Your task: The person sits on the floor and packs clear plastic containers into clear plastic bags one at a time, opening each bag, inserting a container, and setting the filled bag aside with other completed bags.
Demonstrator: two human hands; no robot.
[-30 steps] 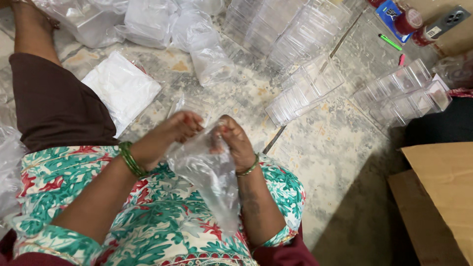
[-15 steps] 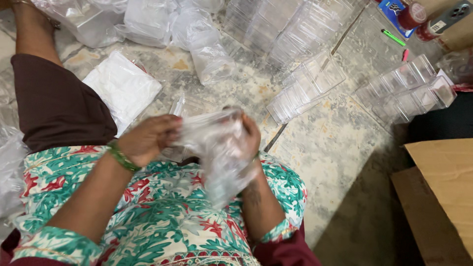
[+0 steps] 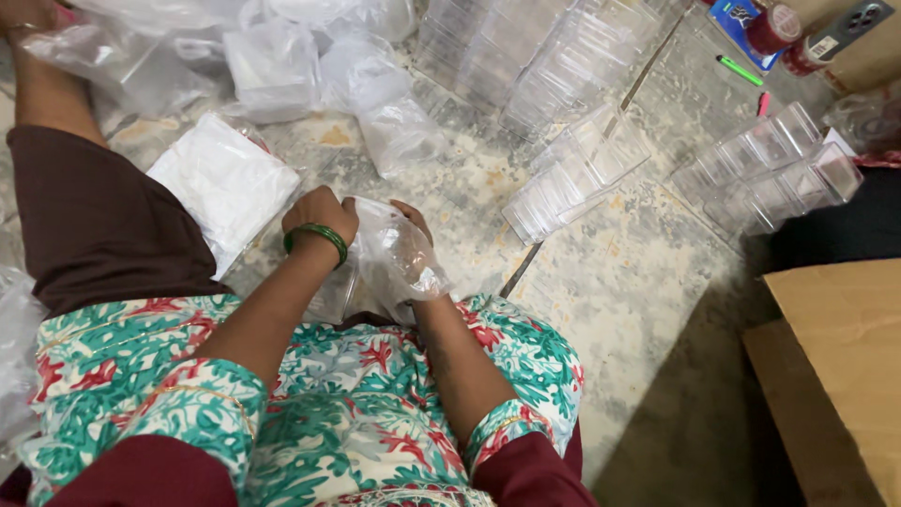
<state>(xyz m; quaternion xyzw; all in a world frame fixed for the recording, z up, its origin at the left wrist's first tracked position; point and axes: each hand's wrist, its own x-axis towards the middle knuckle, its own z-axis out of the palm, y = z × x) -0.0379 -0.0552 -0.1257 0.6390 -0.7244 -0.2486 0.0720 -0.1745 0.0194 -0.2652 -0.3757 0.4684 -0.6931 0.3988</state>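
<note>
The left hand (image 3: 321, 214), wearing a green bangle, was closed on the upper edge of a thin clear plastic bag (image 3: 389, 263); the right hand (image 3: 413, 246) was pushed inside that bag, its fingers hidden by the film, so their spread could not be told. The bag hung between the hands, above the lap. Judged risk: the thin film could tear if the two hands pulled apart too hard. Just left of the left hand lay a flat white packet (image 3: 225, 183). Beyond the right hand, rows of clear plastic boxes (image 3: 574, 169) stood on the floor; a swinging elbow could topple them.
</note>
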